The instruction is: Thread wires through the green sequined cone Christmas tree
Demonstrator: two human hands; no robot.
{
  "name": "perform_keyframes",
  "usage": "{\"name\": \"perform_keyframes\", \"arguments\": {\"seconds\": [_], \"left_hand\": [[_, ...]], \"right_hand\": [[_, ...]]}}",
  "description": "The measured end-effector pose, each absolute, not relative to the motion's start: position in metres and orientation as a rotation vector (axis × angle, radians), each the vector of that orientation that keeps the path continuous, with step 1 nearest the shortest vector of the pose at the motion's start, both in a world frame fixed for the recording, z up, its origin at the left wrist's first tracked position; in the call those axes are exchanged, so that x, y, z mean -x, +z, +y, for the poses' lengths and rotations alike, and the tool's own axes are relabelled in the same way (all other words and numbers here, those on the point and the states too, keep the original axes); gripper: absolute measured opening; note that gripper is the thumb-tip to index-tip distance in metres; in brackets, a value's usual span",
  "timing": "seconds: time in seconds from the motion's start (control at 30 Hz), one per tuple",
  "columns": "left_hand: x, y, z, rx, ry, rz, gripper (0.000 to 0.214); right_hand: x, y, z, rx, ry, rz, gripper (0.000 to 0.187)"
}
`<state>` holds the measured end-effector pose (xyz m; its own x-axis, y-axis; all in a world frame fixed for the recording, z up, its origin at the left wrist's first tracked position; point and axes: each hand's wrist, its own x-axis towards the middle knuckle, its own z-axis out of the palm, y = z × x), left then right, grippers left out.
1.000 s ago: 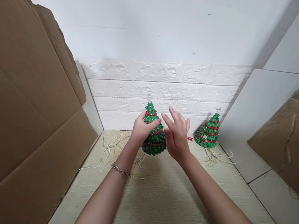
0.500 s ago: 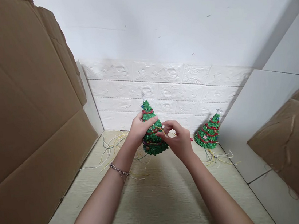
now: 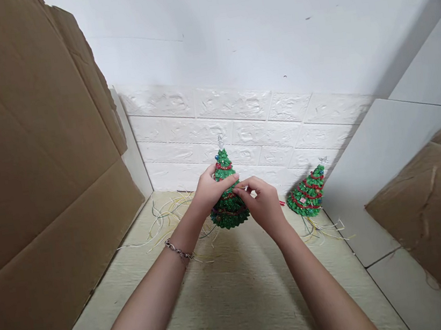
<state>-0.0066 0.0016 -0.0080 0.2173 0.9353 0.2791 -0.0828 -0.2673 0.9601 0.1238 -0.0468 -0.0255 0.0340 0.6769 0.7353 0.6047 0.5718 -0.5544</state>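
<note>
A small green beaded Christmas tree (image 3: 230, 215) with red garland and a pale star on top stands upright at the middle of the view. My left hand (image 3: 211, 190) grips it around the upper part. My right hand (image 3: 262, 205) is against the tree's right side, its fingertips pinched on a thin pale wire strand (image 3: 237, 189). The hands hide the tree's middle. A second beaded tree (image 3: 308, 197) stands apart to the right, untouched, with wire strands (image 3: 322, 230) spread at its base.
Loose pale wires (image 3: 166, 218) lie left of the held tree, and a small red piece (image 3: 281, 203) sits behind my right hand. A beige textured board (image 3: 239, 303) lies below, backed by a white brick-pattern wall (image 3: 199, 127). Cardboard sheets (image 3: 32, 157) stand at the left.
My right hand has gone from open beside the tree to pinching a strand against it. The held tree has shifted slightly and now stands more upright.
</note>
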Motion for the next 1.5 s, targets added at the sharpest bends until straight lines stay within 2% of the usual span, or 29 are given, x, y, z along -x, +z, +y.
{"name": "perform_keyframes", "arguments": {"seconds": [0.2,0.33,0.47,0.83,1.07,1.5], "left_hand": [[0.006,-0.01,0.002,-1.495,1.255,0.856,0.037],[0.009,-0.01,0.004,-1.467,1.257,0.86,0.036],[0.013,-0.009,0.007,-1.408,1.278,0.825,0.039],[0.008,-0.008,0.002,-1.37,1.205,0.792,0.039],[0.007,-0.009,0.004,-1.271,1.176,0.717,0.038],[0.006,-0.007,0.001,-1.324,1.163,0.77,0.036]], "right_hand": [[-0.124,-0.03,-0.044,1.147,-0.056,-1.668,0.012],[-0.129,-0.028,-0.045,1.043,0.097,-1.814,0.01],[-0.134,-0.024,-0.047,0.948,0.173,-1.74,0.017],[-0.12,-0.031,-0.049,0.874,-0.074,-1.549,0.014],[-0.116,-0.038,-0.043,0.97,0.01,-1.53,0.015],[-0.123,-0.038,-0.038,0.959,-0.054,-1.679,0.018]]}}
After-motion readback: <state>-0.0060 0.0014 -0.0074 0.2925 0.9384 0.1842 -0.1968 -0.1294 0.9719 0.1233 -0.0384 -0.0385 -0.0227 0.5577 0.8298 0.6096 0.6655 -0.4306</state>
